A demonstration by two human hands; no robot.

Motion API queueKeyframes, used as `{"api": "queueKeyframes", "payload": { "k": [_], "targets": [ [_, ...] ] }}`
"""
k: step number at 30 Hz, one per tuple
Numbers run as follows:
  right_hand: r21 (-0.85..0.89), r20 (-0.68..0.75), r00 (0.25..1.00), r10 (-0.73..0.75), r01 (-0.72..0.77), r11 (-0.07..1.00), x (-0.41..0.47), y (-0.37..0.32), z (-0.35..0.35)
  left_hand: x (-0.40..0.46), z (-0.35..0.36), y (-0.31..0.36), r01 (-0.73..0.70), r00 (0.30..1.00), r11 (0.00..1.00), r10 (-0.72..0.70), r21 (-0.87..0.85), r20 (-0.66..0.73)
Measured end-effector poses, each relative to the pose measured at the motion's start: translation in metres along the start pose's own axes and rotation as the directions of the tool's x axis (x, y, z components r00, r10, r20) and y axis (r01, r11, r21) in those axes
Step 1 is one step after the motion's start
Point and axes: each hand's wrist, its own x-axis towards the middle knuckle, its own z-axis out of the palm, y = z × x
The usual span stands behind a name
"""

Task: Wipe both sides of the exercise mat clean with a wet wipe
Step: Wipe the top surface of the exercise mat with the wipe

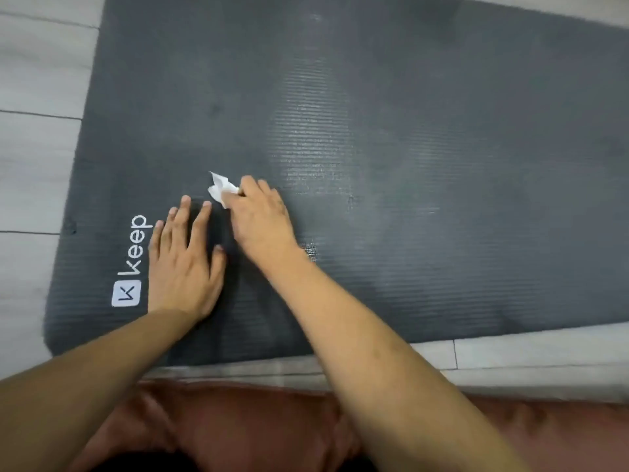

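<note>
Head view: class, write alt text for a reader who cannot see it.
A right hand presses a white wet wipe onto a dark grey exercise mat on the floor. The left hand rests flat on the mat beside its white logo.

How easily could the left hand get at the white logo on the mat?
Probably easily: the left hand lies flat on the mat right beside the logo, with nothing between them.

Pale plank floor [37, 80]; reddish-brown fabric [258, 427], perhaps clothing.
</note>
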Motion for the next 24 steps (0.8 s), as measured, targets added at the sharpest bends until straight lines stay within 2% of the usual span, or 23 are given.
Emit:
{"api": "queueKeyframes", "payload": {
  "k": [2, 4, 5, 7, 9, 10, 11, 12, 14, 15, 17, 18, 19, 21, 22, 24],
  "targets": [
    [-0.087, -0.059, 0.998, -0.001, -0.004, 0.996, -0.010, 0.043, -0.009, -0.033, -0.003, -0.012, -0.071, 0.997, 0.993, 0.069, 0.090, 0.019],
    [-0.223, -0.119, 0.974, 0.194, -0.217, 0.950, -0.030, 0.109, -0.021, -0.050, -0.003, -0.020, -0.120, 0.993, 0.984, 0.116, 0.132, 0.035],
    [-0.267, -0.135, 0.931, 0.338, -0.363, 0.893, -0.043, 0.145, -0.031, -0.051, -0.002, -0.022, -0.121, 0.992, 0.983, 0.118, 0.135, 0.034],
    [-0.244, -0.150, 0.792, 0.591, -0.609, 0.755, -0.071, 0.199, -0.052, -0.049, 0.000, -0.020, -0.095, 0.995, 0.987, 0.092, 0.131, 0.026],
    [-0.198, -0.183, 0.670, 0.720, -0.742, 0.640, -0.078, 0.205, -0.054, -0.049, 0.002, -0.017, -0.084, 0.996, 0.987, 0.083, 0.136, 0.010],
    [-0.175, -0.190, 0.656, 0.730, -0.754, 0.633, -0.073, 0.186, -0.048, -0.049, 0.002, -0.018, -0.083, 0.997, 0.987, 0.083, 0.138, 0.011],
    [-0.131, -0.193, 0.690, 0.697, -0.722, 0.679, -0.066, 0.157, -0.037, -0.050, 0.002, -0.019, -0.085, 0.996, 0.987, 0.083, 0.135, 0.017],
    [-0.072, -0.192, 0.761, 0.620, -0.641, 0.764, -0.059, 0.122, -0.025, -0.050, 0.001, -0.020, -0.087, 0.996, 0.987, 0.085, 0.132, 0.020],
    [-0.021, -0.116, 0.932, 0.344, -0.349, 0.937, -0.051, 0.041, -0.004, -0.050, 0.000, -0.020, -0.091, 0.996, 0.987, 0.090, 0.130, 0.018],
    [-0.039, -0.038, 0.979, 0.198, -0.200, 0.979, -0.052, 0.004, 0.000, -0.051, 0.000, -0.020, -0.091, 0.996, 0.988, 0.090, 0.127, 0.010],
    [-0.051, 0.054, 0.999, -0.002, 0.005, 0.999, -0.055, -0.025, -0.003, -0.050, 0.000, -0.018, -0.093, 0.995, 0.989, 0.094, 0.113, -0.010],
    [-0.052, 0.028, 0.999, -0.032, 0.033, 0.998, -0.056, -0.012, -0.006, -0.049, 0.000, -0.018, -0.093, 0.995, 0.990, 0.095, 0.111, -0.014],
    [-0.085, -0.043, 0.999, -0.025, 0.022, 0.996, -0.059, 0.010, -0.008, -0.048, 0.001, -0.018, -0.091, 0.995, 0.990, 0.093, 0.110, -0.016],
    [-0.172, -0.104, 0.988, 0.114, -0.130, 0.976, -0.076, 0.073, -0.018, -0.048, 0.000, -0.019, -0.087, 0.996, 0.990, 0.090, 0.109, -0.018],
    [-0.213, -0.137, 0.962, 0.236, -0.261, 0.941, -0.088, 0.108, -0.026, -0.049, 0.000, -0.018, -0.086, 0.996, 0.990, 0.089, 0.108, -0.019],
    [-0.224, -0.157, 0.856, 0.492, -0.517, 0.826, -0.114, 0.162, -0.046, -0.050, 0.000, -0.017, -0.080, 0.996, 0.991, 0.083, 0.110, -0.020]
  ]
}}
